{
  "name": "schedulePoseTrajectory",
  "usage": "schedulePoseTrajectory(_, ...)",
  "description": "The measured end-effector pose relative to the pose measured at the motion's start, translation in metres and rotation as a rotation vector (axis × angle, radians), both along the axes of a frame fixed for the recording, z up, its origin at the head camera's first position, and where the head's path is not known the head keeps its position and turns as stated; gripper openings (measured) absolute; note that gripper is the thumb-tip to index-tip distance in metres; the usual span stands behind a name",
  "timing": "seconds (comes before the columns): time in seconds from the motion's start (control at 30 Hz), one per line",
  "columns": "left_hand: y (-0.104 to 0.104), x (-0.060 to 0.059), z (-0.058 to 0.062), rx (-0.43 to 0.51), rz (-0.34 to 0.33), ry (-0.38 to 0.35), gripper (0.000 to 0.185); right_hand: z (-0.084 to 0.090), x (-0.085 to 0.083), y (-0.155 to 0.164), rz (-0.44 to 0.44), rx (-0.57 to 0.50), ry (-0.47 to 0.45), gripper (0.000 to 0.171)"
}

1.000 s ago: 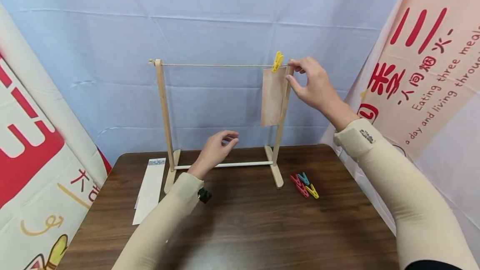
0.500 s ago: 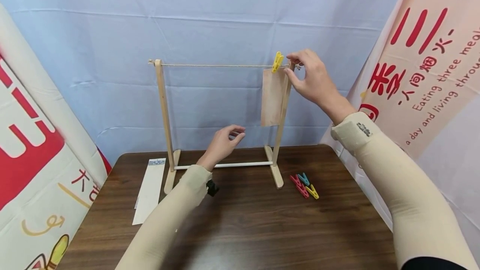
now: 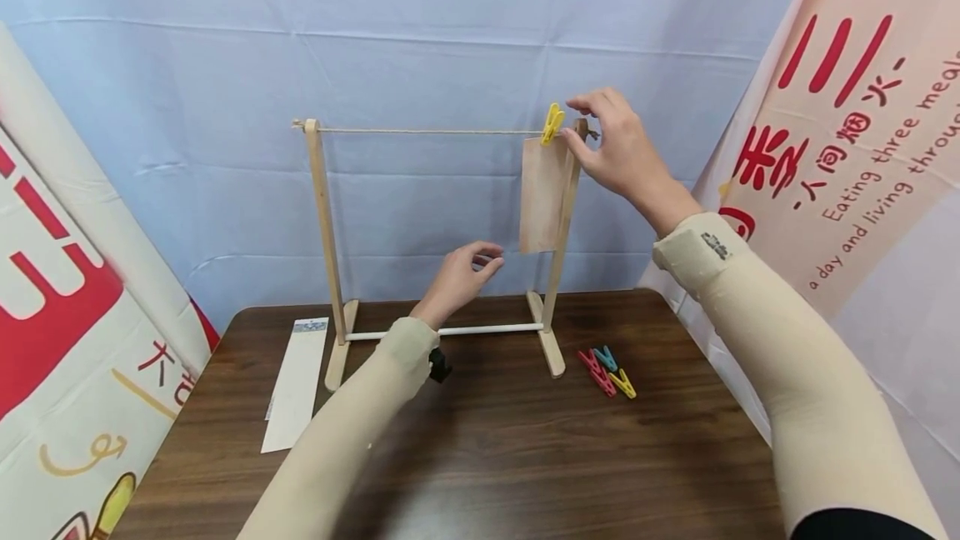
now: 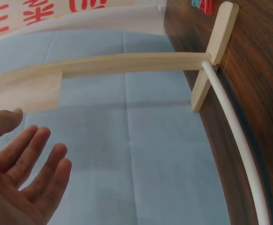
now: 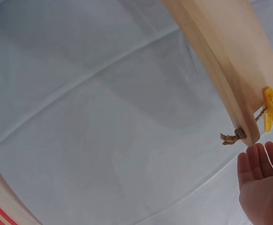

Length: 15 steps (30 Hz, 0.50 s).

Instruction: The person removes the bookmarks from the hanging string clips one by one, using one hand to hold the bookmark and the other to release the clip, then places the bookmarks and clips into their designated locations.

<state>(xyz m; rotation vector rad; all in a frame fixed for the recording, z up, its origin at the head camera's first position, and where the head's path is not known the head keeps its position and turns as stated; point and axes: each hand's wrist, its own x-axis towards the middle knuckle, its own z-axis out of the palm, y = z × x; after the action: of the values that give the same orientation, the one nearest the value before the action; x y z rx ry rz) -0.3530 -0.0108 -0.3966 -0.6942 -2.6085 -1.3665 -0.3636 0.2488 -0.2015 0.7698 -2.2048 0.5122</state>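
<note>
Right hand: the right hand [image 3: 618, 152] is held at the top of the right post of the light wooden drying frame [image 3: 322, 223], fingers relaxed and nothing gripped, just right of the yellow plastic clothespin [image 3: 552, 123]; it has been drawn slightly left and up since a second ago.
Left hand: the left hand [image 3: 463, 273] has been raised toward the lower edge of the tan paper sheet [image 3: 542, 194]; it is open and not yet touching.
Sheet: pinned by the clothespin to the thin twine line [image 3: 427, 132], hanging at the far right.
Meaning: the hanging sheet is apparently being steadied or adjusted.
Surface: on the dark brown wooden table [image 3: 487, 457] lie a white paper strip [image 3: 292, 394], near left, and red, teal and yellow pegs [image 3: 607, 369], right.
Room: a pale blue cloth backdrop [image 3: 420, 40] is flanked by printed banners [image 3: 840, 123].
</note>
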Motion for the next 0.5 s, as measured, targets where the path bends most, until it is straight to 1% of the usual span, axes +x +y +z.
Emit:
schedulePoseTrajectory(0.27, 0.012, -0.004, 0.002, 0.011, -0.040, -0.043, 0.046, 0.003, -0.003, -0.002, -0.024, 0.033, -0.095, 0.046)
schedulePoseTrajectory(0.5, 0.019, -0.008, -0.001, 0.016, -0.047, -0.076, 0.049, 0.004, -0.007, -0.005, -0.002, 0.037, -0.132, 0.046)
